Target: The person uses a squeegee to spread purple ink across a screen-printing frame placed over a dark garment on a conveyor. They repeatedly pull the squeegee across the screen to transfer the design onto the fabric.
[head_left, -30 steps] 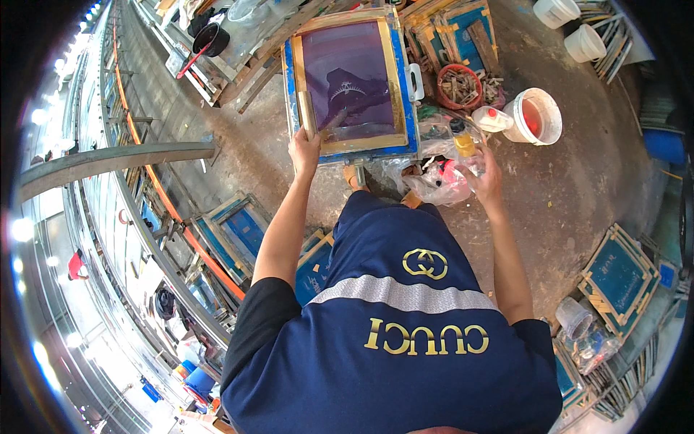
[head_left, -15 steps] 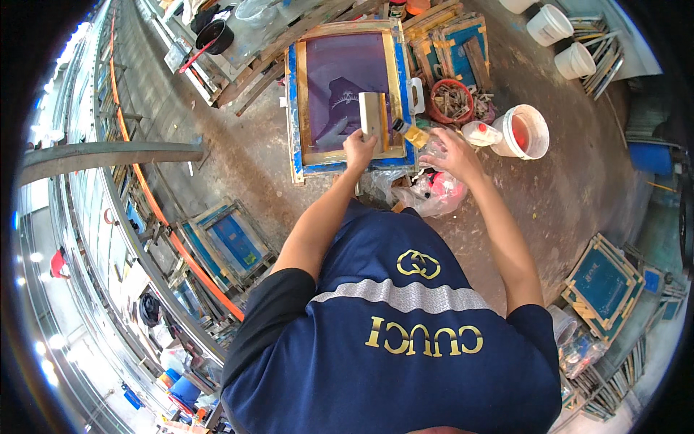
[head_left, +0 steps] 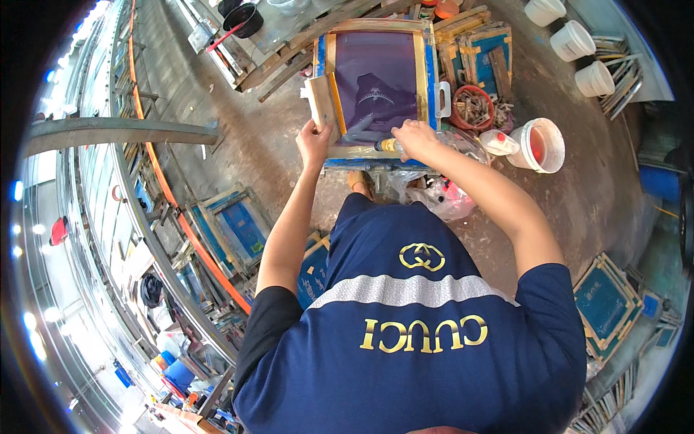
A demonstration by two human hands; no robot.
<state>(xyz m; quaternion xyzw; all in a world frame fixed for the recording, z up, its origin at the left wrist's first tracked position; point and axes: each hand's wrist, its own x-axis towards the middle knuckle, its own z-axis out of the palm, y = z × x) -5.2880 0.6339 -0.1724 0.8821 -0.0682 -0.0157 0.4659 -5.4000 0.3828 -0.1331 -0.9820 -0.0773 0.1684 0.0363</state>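
Note:
In the head view my left hand [head_left: 314, 145] grips a pale squeegee [head_left: 318, 103] standing lengthwise along the left side of a screen frame [head_left: 423, 65]. The frame, edged in blue, has a purple mesh [head_left: 372, 65] with a small pale arched design. My right hand [head_left: 413, 139] holds a small bottle [head_left: 387, 145] with yellowish contents, tipped nearly sideways over the mesh's lower edge; its far side is partly hidden by my fingers. Below the frame lies a plastic bag [head_left: 441, 195] with pink and black contents.
At right stand a paint bucket [head_left: 549, 152], a white jug [head_left: 499, 142], a red basket [head_left: 471, 108] of wood scraps and several white pails [head_left: 575, 45]. Framed screens [head_left: 607, 304] lean at lower right and left. A metal beam [head_left: 116, 134] and long rails run on the left.
My left hand swung the squeegee right across the mesh, then back to its left side. My right hand moved up and left onto the frame, tipping the bottle over the mesh.

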